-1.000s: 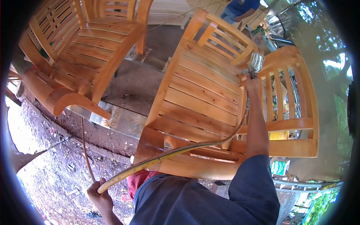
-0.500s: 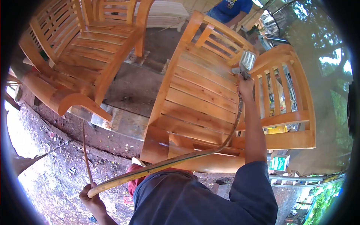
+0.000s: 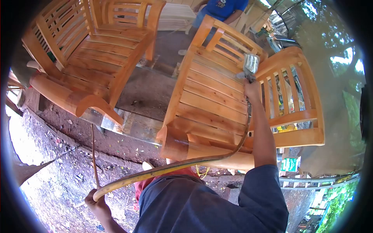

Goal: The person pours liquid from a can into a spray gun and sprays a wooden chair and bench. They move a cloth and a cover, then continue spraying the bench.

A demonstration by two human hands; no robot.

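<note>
A spray gun (image 3: 250, 66) with a shiny silver cup is gripped by my right hand (image 3: 251, 88), whose fingers wrap its handle. It is above the slatted seat of a varnished wooden chair (image 3: 215, 98), near the chair's slatted backrest (image 3: 289, 93). A yellowish hose (image 3: 167, 169) runs from the gun down past my right forearm and across my front to the lower left. There my left hand (image 3: 98, 206) is closed around the hose, where it bends away toward the ground. The gun's nozzle is too small to make out.
Another varnished wooden seat (image 3: 105, 50) stands at the left, on boards like the first. A person in a blue shirt (image 3: 225, 8) is behind the chair. A pale slatted piece (image 3: 173, 17) is at the back, a ladder (image 3: 311, 181) at the lower right.
The view has shifted, so both seats appear a little further right at their near ends. My right hand and the spray gun sit slightly further left. More of the person in blue shows.
</note>
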